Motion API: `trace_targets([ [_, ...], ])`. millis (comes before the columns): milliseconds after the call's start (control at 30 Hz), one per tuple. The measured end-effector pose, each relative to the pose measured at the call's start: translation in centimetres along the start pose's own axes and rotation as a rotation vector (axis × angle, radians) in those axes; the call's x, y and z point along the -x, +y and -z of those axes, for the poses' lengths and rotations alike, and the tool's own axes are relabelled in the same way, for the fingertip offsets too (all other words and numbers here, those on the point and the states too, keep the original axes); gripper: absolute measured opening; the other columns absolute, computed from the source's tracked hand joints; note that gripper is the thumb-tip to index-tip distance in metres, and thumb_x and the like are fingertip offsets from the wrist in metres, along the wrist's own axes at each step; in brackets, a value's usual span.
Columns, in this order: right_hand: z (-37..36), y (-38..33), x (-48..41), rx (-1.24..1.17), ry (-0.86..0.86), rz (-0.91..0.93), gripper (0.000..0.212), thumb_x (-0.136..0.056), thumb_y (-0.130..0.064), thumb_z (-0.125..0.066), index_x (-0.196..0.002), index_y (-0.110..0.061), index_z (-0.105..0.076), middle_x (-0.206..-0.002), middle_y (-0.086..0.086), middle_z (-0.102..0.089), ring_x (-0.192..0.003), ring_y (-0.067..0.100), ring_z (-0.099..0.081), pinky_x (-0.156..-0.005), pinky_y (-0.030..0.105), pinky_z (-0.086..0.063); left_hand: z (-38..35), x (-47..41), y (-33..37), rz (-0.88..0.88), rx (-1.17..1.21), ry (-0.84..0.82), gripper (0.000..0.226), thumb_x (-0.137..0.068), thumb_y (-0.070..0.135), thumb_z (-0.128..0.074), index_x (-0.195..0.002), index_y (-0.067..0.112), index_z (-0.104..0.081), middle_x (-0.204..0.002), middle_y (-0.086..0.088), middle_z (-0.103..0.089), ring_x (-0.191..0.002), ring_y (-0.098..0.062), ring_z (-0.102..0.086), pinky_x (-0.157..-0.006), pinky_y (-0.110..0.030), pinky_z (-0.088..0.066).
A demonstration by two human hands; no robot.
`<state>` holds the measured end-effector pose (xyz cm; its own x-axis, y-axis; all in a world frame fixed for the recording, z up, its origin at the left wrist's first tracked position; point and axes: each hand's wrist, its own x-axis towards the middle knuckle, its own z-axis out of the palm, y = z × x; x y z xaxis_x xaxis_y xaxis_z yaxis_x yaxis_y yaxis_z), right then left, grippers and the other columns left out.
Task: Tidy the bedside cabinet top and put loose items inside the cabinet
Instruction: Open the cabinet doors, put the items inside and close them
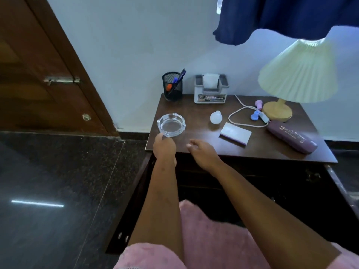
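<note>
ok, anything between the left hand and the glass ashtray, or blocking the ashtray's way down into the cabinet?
Nothing visible. The left hand is already at the near rim of the glass ashtray. The ashtray sits by the front left corner of the cabinet top, with no item between it and the front edge. The cabinet interior below is too dark to judge.

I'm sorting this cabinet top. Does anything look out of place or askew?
Yes: the lamp's white cord loops loose across the cabinet top, and the purple case and small notepad lie at angles. Nothing looks spilled or broken.
</note>
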<state>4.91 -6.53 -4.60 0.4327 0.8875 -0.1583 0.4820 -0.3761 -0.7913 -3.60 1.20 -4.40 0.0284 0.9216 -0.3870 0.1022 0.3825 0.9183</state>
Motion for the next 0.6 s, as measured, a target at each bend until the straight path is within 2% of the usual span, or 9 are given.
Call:
trace_targets([
  [33,-0.1,0.6,-0.8,0.007,0.012,-0.041,0.042,-0.096,-0.026,-0.047,-0.134,-0.008,-0.049,-0.137,0.009,-0.052,-0.127,0.021,-0.047,-0.102,0.027,-0.033,-0.3,-0.5,-0.3,-0.009,0.028,0.027,0.045,-0.091,0.007,-0.037,-0.133,0.014,-0.051,-0.133,-0.006,-0.055,-0.12,-0.023,-0.053,-0.104,-0.037,-0.042],
  [100,-0.7,1.3,-2.4,-0.035,0.022,-0.077,0.05,-0.095,-0.028,-0.048,-0.141,-0.012,-0.04,-0.145,0.008,-0.044,-0.131,0.02,-0.043,-0.108,0.03,-0.032,-0.6,-1.4,-0.8,-0.027,0.027,0.062,0.051,-0.091,0.009,-0.04,-0.141,0.02,-0.041,-0.143,-0.001,-0.046,-0.128,-0.019,-0.045,-0.11,-0.039,-0.035],
  [200,-1.8,1.4,-5.2,-0.103,0.066,-0.085,0.054,-0.094,-0.03,-0.047,-0.144,-0.015,-0.034,-0.142,0.01,-0.046,-0.126,0.024,-0.047,-0.101,0.043,-0.045,-0.8,-2.5,-2.4,-0.037,-0.046,0.031,0.057,-0.095,0.014,-0.042,-0.149,0.024,-0.024,-0.156,-0.001,-0.026,-0.142,-0.021,-0.028,-0.115,-0.047,-0.024],
  [267,-2.4,1.0,-7.3,0.033,0.137,-0.053,0.045,-0.094,-0.034,-0.044,-0.134,-0.013,-0.044,-0.128,0.011,-0.057,-0.118,0.028,-0.053,-0.09,0.037,-0.047,-0.9,-3.2,-2.9,-0.062,-0.148,0.035,0.058,-0.097,0.018,-0.041,-0.15,0.025,-0.019,-0.159,0.0,-0.016,-0.146,-0.017,-0.014,-0.118,-0.05,-0.013],
  [333,-2.9,0.7,-9.3,0.093,0.169,-0.037,0.034,-0.092,-0.039,-0.044,-0.114,-0.014,-0.053,-0.11,0.012,-0.062,-0.104,0.031,-0.058,-0.076,0.032,-0.041,-1.5,-4.0,-2.5,-0.081,-0.176,0.022,0.058,-0.098,0.023,-0.041,-0.151,0.026,-0.016,-0.16,-0.001,-0.01,-0.147,-0.015,-0.005,-0.118,-0.052,-0.007],
  [433,-3.2,0.6,-11.3,0.105,0.176,-0.093,0.036,-0.09,-0.042,-0.045,-0.112,-0.016,-0.056,-0.108,0.009,-0.056,-0.099,0.028,-0.056,-0.075,0.031,-0.038,-2.2,-4.7,-2.1,-0.062,-0.19,0.008,0.06,-0.098,0.03,-0.04,-0.151,0.029,-0.01,-0.16,0.0,-0.008,-0.147,-0.017,-0.004,-0.116,-0.056,-0.005],
  [600,-3.1,0.8,-11.8,0.108,0.195,-0.091,0.023,-0.081,-0.026,-0.046,-0.098,-0.016,-0.058,-0.097,0.009,-0.062,-0.082,0.025,-0.053,-0.071,0.029,-0.04,-2.4,-4.7,-2.1,-0.014,-0.189,0.06,0.059,-0.097,0.033,-0.043,-0.149,0.035,-0.016,-0.158,0.004,-0.015,-0.147,-0.016,-0.007,-0.113,-0.057,0.006],
])
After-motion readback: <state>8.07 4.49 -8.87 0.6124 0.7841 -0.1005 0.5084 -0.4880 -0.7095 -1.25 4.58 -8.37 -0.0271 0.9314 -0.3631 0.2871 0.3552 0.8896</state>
